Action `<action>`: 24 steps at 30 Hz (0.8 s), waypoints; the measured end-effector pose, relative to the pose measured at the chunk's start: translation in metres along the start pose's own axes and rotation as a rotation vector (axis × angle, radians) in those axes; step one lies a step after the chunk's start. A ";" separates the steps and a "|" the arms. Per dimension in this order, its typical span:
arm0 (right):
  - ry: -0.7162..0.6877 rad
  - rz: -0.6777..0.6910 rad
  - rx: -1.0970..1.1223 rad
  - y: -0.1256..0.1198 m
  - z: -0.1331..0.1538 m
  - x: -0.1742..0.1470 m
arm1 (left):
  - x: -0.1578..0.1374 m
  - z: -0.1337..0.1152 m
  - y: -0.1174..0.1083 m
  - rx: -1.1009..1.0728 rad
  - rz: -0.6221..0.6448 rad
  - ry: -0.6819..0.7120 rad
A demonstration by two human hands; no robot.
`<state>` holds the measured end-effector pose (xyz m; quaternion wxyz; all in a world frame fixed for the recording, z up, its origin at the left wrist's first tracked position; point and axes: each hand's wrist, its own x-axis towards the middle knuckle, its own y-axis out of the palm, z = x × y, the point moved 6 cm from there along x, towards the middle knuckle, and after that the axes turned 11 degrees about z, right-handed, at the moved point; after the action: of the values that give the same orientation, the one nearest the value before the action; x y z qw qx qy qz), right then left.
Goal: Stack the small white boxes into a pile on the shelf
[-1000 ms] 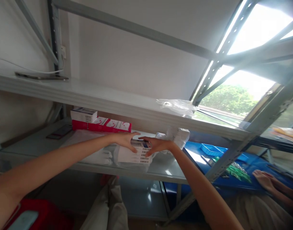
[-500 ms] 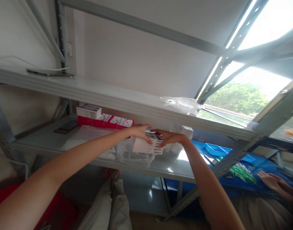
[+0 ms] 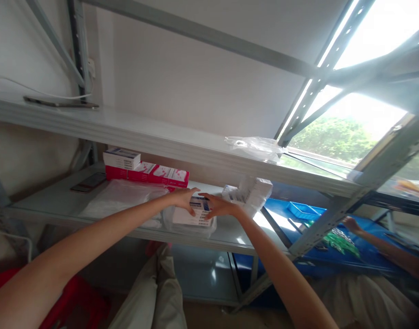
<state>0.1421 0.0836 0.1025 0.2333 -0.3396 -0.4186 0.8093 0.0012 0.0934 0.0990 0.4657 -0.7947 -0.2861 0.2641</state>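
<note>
Mid-frame on shelf (image 3: pixel 230 235): my left hand (image 3: pixel 184 199) and right hand (image 3: pixel 219 208) clasp box stack (image 3: pixel 192 215) ends, fingers curled, long axis across frame.

You could read no word, brand or number anywhere. The white box (image 3: pixel 196 214) under your hands showed only barcode stripes and a blue band, and the print on the red boxes (image 3: pixel 151 174) was too blurred to make out.
</note>
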 end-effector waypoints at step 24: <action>0.167 -0.066 -0.123 0.048 -0.055 0.025 | 0.000 0.043 0.045 0.274 0.087 -0.170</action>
<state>0.1623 0.1028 0.0298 0.2728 -0.4055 -0.4577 0.7427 -0.0188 0.1005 0.0411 0.5317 -0.7102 -0.2513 0.3869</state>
